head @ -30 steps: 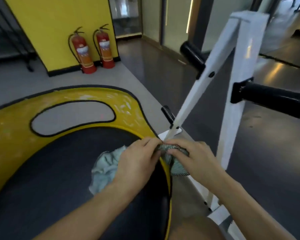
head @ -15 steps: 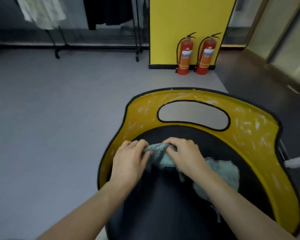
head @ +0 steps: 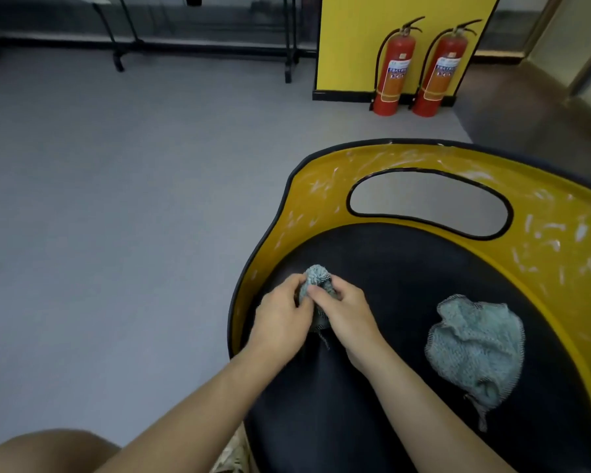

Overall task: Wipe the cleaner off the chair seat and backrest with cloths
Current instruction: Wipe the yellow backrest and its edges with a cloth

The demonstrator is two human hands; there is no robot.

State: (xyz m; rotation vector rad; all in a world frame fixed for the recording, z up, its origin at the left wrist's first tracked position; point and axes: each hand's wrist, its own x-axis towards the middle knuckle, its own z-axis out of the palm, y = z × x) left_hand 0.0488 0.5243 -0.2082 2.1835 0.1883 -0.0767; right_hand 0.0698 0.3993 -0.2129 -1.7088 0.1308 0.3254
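Note:
The chair has a black seat (head: 382, 268) and a curved yellow backrest (head: 556, 233) streaked with white cleaner, with an oval cutout in it. My left hand (head: 282, 317) and my right hand (head: 343, 310) meet over the seat's left side. Both grip a small bunched teal cloth (head: 316, 276) between them. A second teal cloth (head: 475, 343) lies crumpled and loose on the right of the seat, apart from both hands.
Two red fire extinguishers (head: 393, 68) stand against a yellow wall panel (head: 362, 39) behind the chair. Black rack legs (head: 118, 59) stand at the back left. Grey floor (head: 116, 216) stretches left of the chair. My bare knee (head: 45, 452) shows bottom left.
My view has swung left, away from the white metal frame. Both hands moved with the cloth from the chair's right rim to the seat's left side, bunching it tighter. The second cloth lies uncovered.

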